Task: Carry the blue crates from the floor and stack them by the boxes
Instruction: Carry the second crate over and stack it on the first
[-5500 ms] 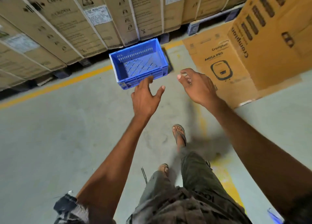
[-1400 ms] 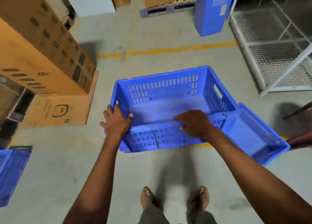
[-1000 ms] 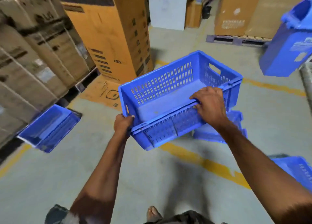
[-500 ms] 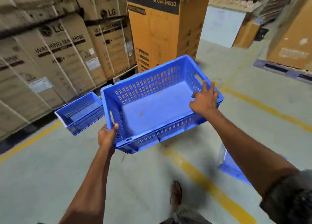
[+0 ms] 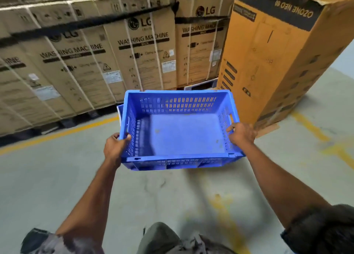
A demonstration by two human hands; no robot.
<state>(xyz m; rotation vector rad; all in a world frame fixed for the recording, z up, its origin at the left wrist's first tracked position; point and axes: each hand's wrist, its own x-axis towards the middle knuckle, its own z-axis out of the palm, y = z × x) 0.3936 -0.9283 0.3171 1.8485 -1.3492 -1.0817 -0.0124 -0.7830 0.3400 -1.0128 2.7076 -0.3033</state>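
At centre frame, an empty blue slotted plastic crate is held off the grey concrete floor, left hand and right hand each clamped on a side rim, near the strapped brown cardboard boxes; stacking remains.

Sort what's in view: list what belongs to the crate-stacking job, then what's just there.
Part of the job:
blue crate, empty
left hand and right hand, gripping its sides
washing machine boxes

Just there:
orange box
yellow floor lines
flattened cardboard
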